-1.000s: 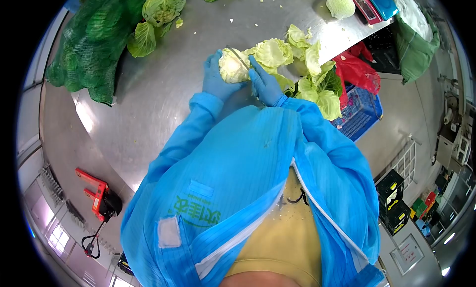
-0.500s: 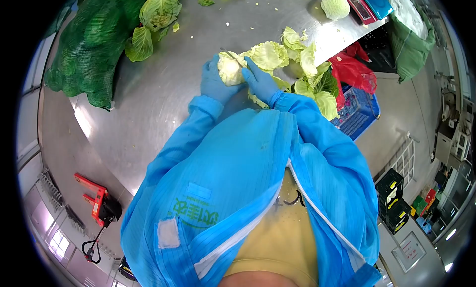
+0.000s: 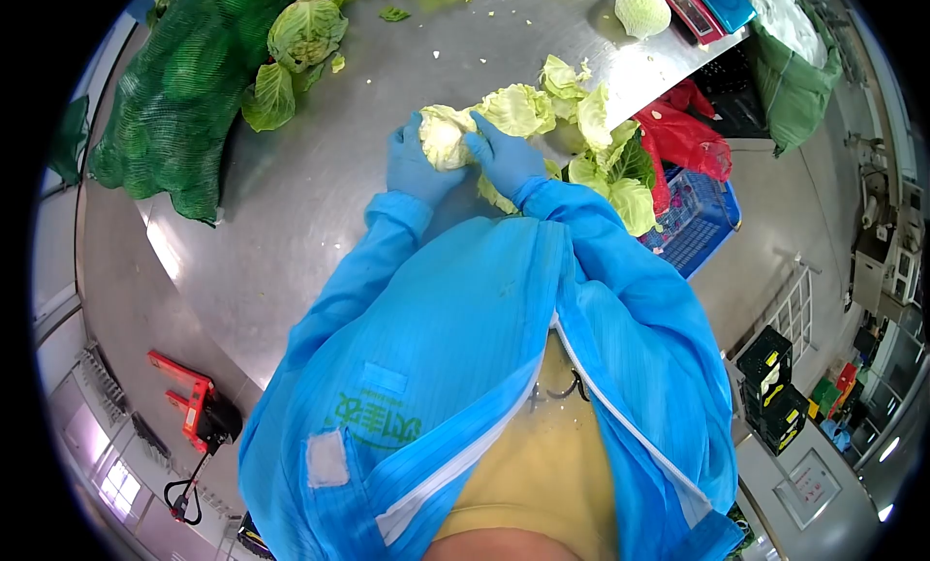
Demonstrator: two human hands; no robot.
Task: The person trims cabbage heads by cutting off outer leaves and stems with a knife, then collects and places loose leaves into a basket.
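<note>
A trimmed pale cabbage (image 3: 445,137) is held over the metal table, between my two blue-gloved hands. My left hand (image 3: 418,164) wraps round its left and lower side. On the other side, my right hand (image 3: 508,158) presses against the cabbage with its fingers and thumb partly hidden. I cannot make out whether a tool is also in the right hand. Peeled cabbage leaves (image 3: 518,110) lie just beyond and to the right of that hand, with more leaves (image 3: 610,173) piled along the table edge.
A green mesh sack (image 3: 184,106) of cabbages and a leafy cabbage (image 3: 306,33) are at the left. A netted white cabbage (image 3: 642,9) sits back right. Below the right edge are a red bag (image 3: 688,140) and blue crate (image 3: 702,222). A red pallet jack (image 3: 199,406) stands on the floor.
A thin dark blade-like edge seen against the cabbage earlier no longer shows. Both hands stay on the cabbage; the whole view has shifted slightly.
</note>
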